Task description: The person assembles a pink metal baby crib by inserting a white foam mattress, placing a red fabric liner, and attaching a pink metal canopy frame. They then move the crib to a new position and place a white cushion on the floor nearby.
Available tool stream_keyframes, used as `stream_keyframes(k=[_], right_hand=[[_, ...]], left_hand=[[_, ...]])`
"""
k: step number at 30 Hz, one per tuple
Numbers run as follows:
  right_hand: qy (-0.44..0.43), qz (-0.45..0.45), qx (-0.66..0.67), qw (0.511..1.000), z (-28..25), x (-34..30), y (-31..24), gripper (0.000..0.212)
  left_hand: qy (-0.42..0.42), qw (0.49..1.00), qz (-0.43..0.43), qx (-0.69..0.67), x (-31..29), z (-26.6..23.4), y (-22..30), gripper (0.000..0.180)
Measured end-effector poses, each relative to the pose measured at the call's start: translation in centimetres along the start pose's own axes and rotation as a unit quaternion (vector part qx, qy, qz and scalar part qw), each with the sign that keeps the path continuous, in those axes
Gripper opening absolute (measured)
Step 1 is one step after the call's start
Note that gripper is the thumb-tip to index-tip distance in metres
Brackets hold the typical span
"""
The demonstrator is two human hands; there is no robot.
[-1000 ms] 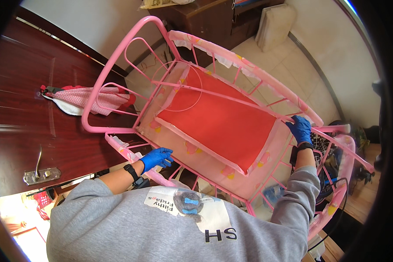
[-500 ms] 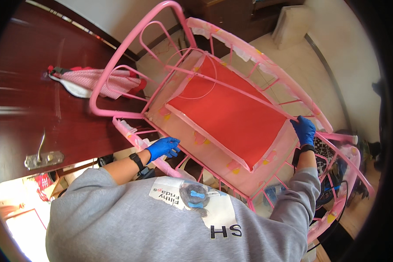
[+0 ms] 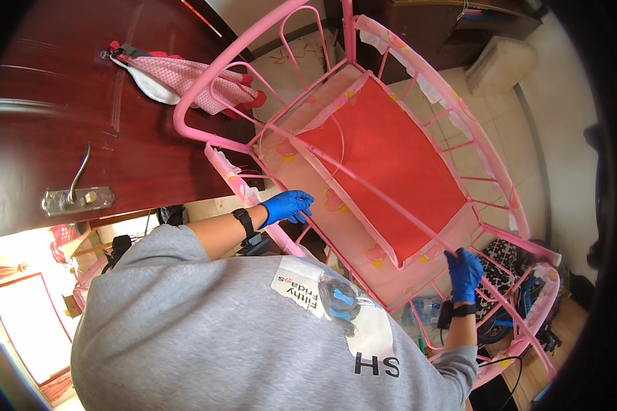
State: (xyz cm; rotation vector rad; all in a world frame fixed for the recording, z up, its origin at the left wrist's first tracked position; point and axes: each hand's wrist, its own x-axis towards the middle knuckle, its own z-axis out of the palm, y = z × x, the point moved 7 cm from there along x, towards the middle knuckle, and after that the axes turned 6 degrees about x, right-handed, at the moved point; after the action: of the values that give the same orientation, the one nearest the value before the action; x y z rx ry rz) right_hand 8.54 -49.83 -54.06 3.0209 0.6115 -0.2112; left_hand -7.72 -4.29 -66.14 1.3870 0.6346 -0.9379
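Note:
A pink metal-framed baby cot [image 3: 404, 296] stands in front of me, with a red panel [image 3: 391, 164] lying inside on its patterned base. A long, straight pink bar [image 3: 384, 195] slants over the cot. My right hand [image 3: 465, 274], in a blue glove, is closed around this bar near its lower right part. On the near side, my left hand [image 3: 286, 207], also blue-gloved, has its fingers curled over the cot's side rail [image 3: 328, 240]. How firmly these fingers press is hard to see. A thin pink hoop [image 3: 343, 147] shows above the red panel.
A dark red door [image 3: 68, 123] with a metal handle [image 3: 79, 192] is at the left; pink patterned cloth [image 3: 192, 82] hangs there. A pale block [image 3: 504, 65] rests by the far right wall. Beyond the cot's right end lie a black-and-white patterned item [image 3: 497, 260] and other clutter.
The long bar has swung nearer to me at its right end, carried by my right hand. My left hand stays at the side rail. The whole view has shifted.

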Motion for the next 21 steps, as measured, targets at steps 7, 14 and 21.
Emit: stream_keyframes(k=[7, 14, 21], right_hand=[[-0.081, 0.060, 0.014, 0.995, -1.4, -5.3, -1.7, 0.039], [-0.112, -0.001, 0.053, 0.992, -3.8, -6.7, -2.3, 0.039], [-0.192, -0.012, 0.147, 0.970, -3.1, -6.0, -4.2, 0.036]], left_hand=[[-0.004, 1.000, -0.003, 0.015, -0.1, -0.9, -0.6, 0.042], [0.247, 0.932, 0.123, 0.236, -2.7, -6.2, 1.4, 0.026], [0.296, 0.720, 0.176, 0.603, -7.7, -9.5, 2.1, 0.029]])
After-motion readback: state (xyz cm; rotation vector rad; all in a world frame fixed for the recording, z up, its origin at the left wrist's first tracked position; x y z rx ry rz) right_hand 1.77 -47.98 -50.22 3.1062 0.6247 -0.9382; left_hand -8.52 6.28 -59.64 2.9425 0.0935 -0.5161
